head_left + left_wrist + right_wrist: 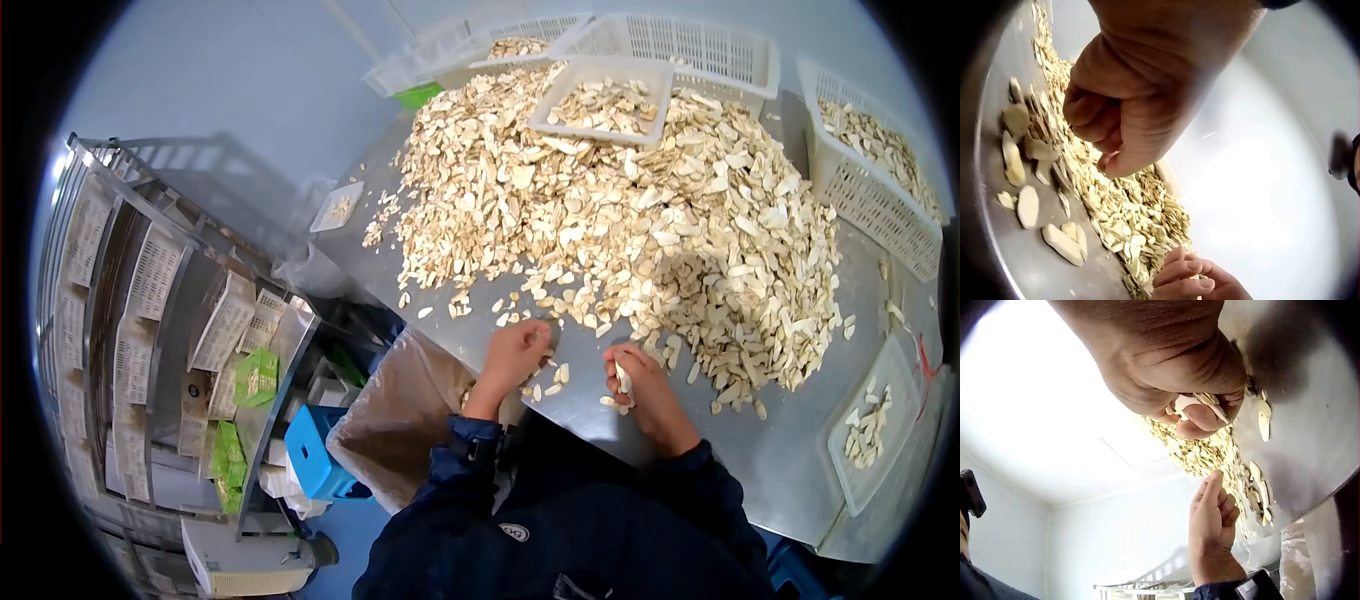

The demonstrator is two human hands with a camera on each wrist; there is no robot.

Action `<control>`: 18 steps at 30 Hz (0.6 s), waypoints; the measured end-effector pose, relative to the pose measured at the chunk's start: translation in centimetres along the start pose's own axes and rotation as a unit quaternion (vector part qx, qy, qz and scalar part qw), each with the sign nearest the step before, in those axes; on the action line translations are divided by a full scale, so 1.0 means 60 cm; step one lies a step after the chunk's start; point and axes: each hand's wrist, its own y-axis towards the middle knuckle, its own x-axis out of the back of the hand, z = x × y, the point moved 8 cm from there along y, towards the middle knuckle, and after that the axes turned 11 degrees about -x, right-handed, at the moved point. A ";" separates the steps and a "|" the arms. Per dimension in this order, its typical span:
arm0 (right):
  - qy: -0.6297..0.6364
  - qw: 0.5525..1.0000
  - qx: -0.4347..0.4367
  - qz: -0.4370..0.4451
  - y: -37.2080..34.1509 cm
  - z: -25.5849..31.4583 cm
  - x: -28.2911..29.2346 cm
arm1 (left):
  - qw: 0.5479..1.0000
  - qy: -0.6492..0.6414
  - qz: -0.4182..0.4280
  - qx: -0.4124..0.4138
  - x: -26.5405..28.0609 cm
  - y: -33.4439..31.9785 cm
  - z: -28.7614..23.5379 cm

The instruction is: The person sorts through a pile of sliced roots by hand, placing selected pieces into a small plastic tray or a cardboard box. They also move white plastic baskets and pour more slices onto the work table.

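Pale dried slices (590, 220) lie in a large heap on the metal table (790, 460). My right hand (645, 390) grips several slices in its curled fingers near the table's front edge; in the right wrist view, slices (1207, 403) show between the thumb and fingers of that hand (1172, 369). My left hand (515, 355) is a little to the left, over the table edge, its fingers curled with nothing visible in them. The left wrist view shows this hand (1141, 87) above loose slices (1029, 206) on the metal.
A lined bin (385, 400) stands below the table edge, beside a blue stool (318, 450). White baskets (870, 185) and a tray (600, 130) with slices are behind and on the heap. Another tray (845, 480) lies at right; shelving (150, 300) stands left.
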 end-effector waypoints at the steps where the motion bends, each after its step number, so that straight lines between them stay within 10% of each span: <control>1: 0.002 1.000 0.002 0.001 -0.005 0.003 -0.004 | 1.000 -0.009 0.012 -0.009 -0.008 0.015 -0.014; 9: -0.015 0.999 0.032 0.001 -0.010 0.011 -0.001 | 0.969 0.179 0.031 -0.168 -0.079 0.121 -0.053; 18: -0.003 0.999 0.048 0.021 -0.010 0.011 0.000 | 0.989 0.111 0.076 -0.058 -0.063 0.099 0.002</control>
